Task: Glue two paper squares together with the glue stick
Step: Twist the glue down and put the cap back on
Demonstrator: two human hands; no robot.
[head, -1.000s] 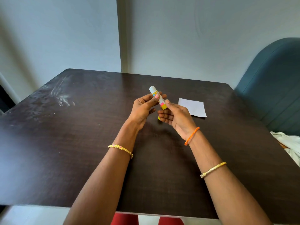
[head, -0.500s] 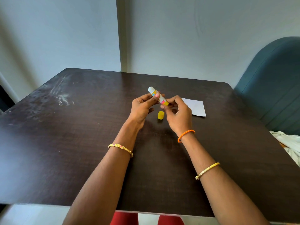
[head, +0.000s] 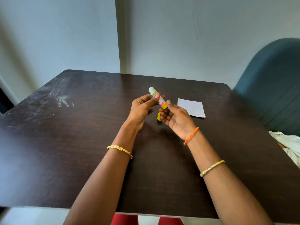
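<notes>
Since half a second ago the right hand (head: 176,116) has rolled palm-up and opened a little, its fingertips now at the yellow base of the glue stick (head: 158,98) rather than wrapped over it. The left hand (head: 142,105) has barely moved; its grip is clamped round the upper barrel, thumb pressed across the coloured label. The right thumb and fingers pinch the yellow base end lightly.

The stick is held in the air above the desk (head: 81,143), tilted with its pale rounded tip away and to the left. The yellow cap (head: 158,116) lies on the desk just beneath the right fingers, partly hidden by them. A white paper square (head: 191,107) lies flat to the right of the hands; whether a second sheet rests under it cannot be told.

The step in hand looks like winding the glue up by twisting the base. Next the stick probably has to be brought over to the paper and rubbed across its face, which calls for one hand freed to pin the sheet.

The stick is a smooth plastic cylinder; the paper is thin, matt and crisp-edged; the desk is dark wood-grain laminate with pale scuffs at its far left.
</notes>
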